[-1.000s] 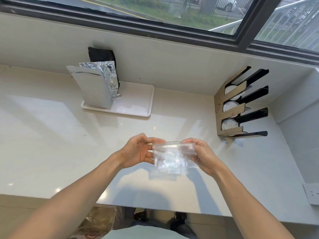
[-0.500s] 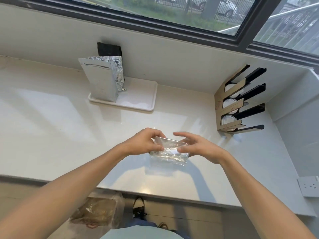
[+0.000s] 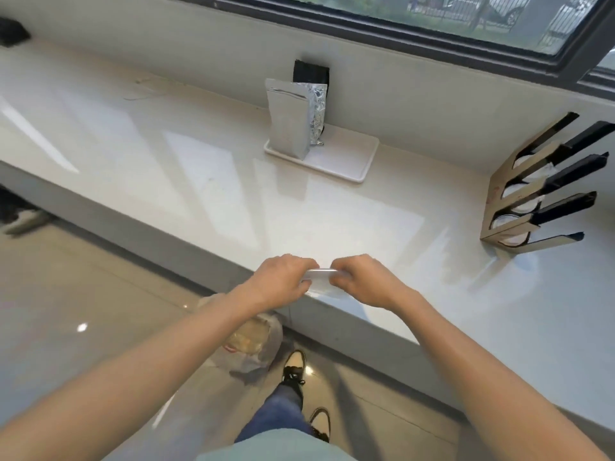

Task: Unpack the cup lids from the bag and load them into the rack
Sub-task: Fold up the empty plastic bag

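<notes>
Both hands, left hand (image 3: 283, 277) and right hand (image 3: 357, 277), have fingers curled tight on a clear plastic bag (image 3: 321, 282) over the counter's near edge; looks like the unpacking step, so next it needs opening. The lid rack (image 3: 519, 207) sits far right, already holding some lids.

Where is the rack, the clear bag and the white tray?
rack (image 3: 499, 197): head view, on its tan side panel.
clear bag (image 3: 318, 283): head view, middle, between both hands.
white tray (image 3: 346, 158): head view, bare floor.
</notes>
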